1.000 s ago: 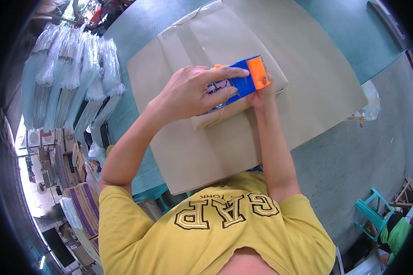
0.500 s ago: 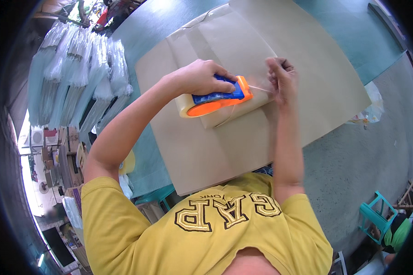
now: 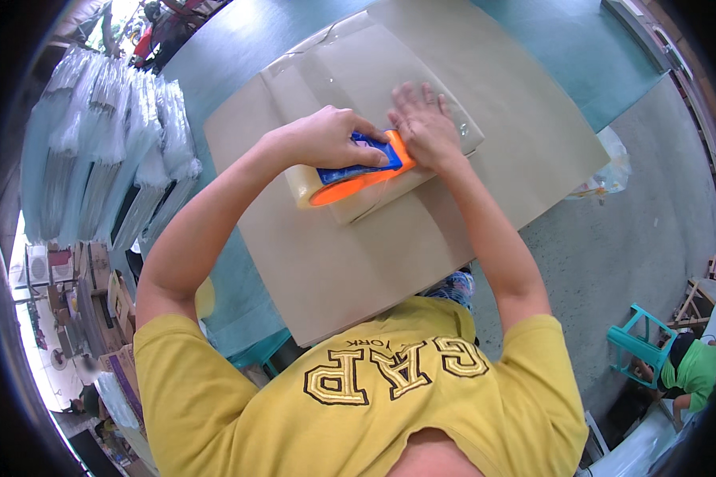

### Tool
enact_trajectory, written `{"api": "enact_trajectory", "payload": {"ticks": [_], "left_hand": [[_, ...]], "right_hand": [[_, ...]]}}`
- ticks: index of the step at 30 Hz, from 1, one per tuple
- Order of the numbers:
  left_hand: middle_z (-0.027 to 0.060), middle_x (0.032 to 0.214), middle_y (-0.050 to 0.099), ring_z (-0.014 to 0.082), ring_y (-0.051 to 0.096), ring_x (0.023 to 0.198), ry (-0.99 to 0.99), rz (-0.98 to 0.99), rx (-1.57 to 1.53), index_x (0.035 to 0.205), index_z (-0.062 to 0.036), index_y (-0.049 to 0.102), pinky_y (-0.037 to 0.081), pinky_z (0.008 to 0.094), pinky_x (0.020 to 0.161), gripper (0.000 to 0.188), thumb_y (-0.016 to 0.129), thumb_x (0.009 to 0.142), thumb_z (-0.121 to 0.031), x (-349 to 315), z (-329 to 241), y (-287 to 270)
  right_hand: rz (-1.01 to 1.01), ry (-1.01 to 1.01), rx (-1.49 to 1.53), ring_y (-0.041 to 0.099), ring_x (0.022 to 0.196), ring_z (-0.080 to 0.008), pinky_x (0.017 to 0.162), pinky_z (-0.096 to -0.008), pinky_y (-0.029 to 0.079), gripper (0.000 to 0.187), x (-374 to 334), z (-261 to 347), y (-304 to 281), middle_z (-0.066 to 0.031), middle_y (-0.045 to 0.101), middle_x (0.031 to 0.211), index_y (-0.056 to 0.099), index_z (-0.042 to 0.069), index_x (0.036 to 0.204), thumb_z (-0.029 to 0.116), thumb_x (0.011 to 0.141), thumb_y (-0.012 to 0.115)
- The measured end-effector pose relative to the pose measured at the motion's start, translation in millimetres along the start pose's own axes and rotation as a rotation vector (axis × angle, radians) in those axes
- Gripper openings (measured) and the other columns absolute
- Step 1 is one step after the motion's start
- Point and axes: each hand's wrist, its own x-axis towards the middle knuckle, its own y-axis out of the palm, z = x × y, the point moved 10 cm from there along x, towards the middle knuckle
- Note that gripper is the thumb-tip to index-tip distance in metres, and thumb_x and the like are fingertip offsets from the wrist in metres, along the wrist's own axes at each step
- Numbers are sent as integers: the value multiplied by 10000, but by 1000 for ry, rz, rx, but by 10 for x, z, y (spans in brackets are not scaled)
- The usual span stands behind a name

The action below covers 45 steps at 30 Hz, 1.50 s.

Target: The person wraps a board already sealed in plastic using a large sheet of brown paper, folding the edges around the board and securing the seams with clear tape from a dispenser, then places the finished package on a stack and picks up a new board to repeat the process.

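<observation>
A flat parcel wrapped in brown paper (image 3: 318, 83) lies slanted in front of me, with shiny clear tape at its far edge and right corner. My left hand (image 3: 326, 137) is closed around a blue and orange tape dispenser (image 3: 338, 192), which carries a wide roll of tape and rests over the parcel's near part. Just right of the dispenser's front end, my right hand (image 3: 426, 131) presses on the parcel with fingers stretched out, slightly blurred. Its palm side is hidden. Under the parcel spread large brown paper sheets (image 3: 525, 95).
A green-blue table (image 3: 545, 40) carries the sheets. Stacks of clear plastic sleeves (image 3: 111, 151) stand at the left. A crumpled plastic bag (image 3: 608, 167) sits by the table's right edge. At lower right are a teal stool (image 3: 640, 346) and a person in green (image 3: 696, 370).
My right hand has come left and down from the raised tape end onto the parcel, and its fingers have opened. My left hand still holds the dispenser. The view has shifted slightly.
</observation>
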Motion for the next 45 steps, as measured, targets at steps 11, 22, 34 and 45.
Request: {"api": "enact_trajectory", "payload": {"ticks": [11,22,34,45], "left_hand": [[137,906,655,250,630,806,-209,240,204,1040,-107,648,493,326,745,479,665,666,-406,-762,566,221],[89,906,620,286,599,803,-582,-254,303,1155,-158,539,480,403,661,442,634,740,-277,-1506,1676,428],[192,1204,399,367,400,1113,-403,-1316,94,1262,-91,418,360,441,928,500,565,832,-299,-1134,1287,817],[173,1250,439,256,441,1151,-428,-1364,-1799,1308,4,305,351,351,972,715,536,812,-456,-201,1634,1234]], "right_hand": [[-3,87,-150,86,1358,-250,1103,-393,48,669,20,14,156,-107,125,1467,154,35,1394,486,909,245],[148,268,354,369,1217,-356,1013,-383,286,620,29,-935,53,-237,400,1297,317,-39,1307,446,920,311],[37,232,552,532,969,-362,829,-411,396,506,211,-1101,66,-234,575,1005,545,-12,1077,427,922,347],[217,557,837,526,695,-142,641,-283,428,483,-56,-1186,104,-54,565,780,586,-4,896,440,910,396]]}}
